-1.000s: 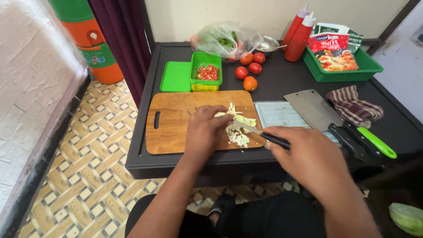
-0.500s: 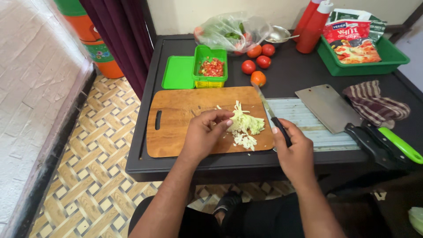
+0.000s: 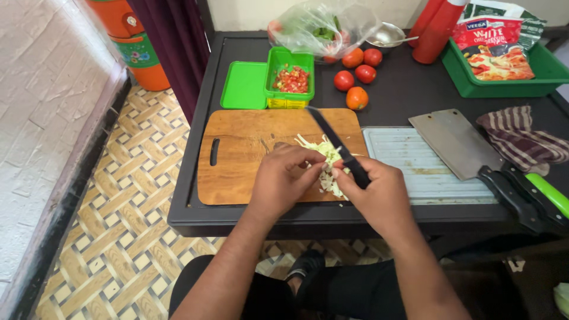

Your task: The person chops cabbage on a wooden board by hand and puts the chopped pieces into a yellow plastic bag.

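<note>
Shredded cabbage gathered under a knife on a wooden board

The rectangular wooden cutting board [image 3: 249, 157] lies on the dark tabletop [image 3: 403, 98]. On its right part the left hand [image 3: 283, 181] is cupped narrow over the pale green shredded cabbage [image 3: 325, 155], fingertips bunching it. The right hand [image 3: 379, 198] is closed around the handle of the black-bladed kitchen knife [image 3: 332, 137], blade angled up and away. The shreds look light, limp and loose, likely to scatter; best pinched together from above.

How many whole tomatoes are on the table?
4 in plain view: tomatoes at and, plus an orange one. More may hide in the plastic bag.
</note>
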